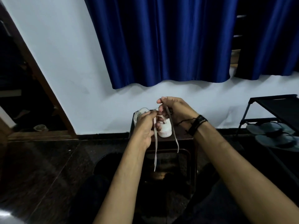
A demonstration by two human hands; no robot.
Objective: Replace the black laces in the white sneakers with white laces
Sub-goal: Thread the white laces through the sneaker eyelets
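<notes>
Two bare forearms reach forward from the bottom edge toward a small dark bench (186, 139) that stands against a white wall. On the bench sit two white sneakers side by side: the right sneaker (165, 130) shows its toe cap pointing toward the camera, while the left sneaker (142, 112) is mostly hidden behind the left hand (144, 126), with only its rounded top showing. That hand's fingers are curled and pinch one strand of a white lace (156, 147) just over the shoes. The right hand (174, 110) is raised slightly higher, its fingers curled round the other strand of the same lace. From the two hands both loose ends hang down past the front edge of the bench, the left strand reaching lower than the right one. A short piece of the lace also crosses between the hands just above the right sneaker. Dark bands (198, 122) circle the right wrist, and a thin black thread trails from them toward the bench. A blue curtain (161, 42) hangs on the wall above. At the right stands a black shoe rack (273, 107) with dark sandals (273, 136) on its lower shelf. A brown door frame (40, 78) slants along the left side.
</notes>
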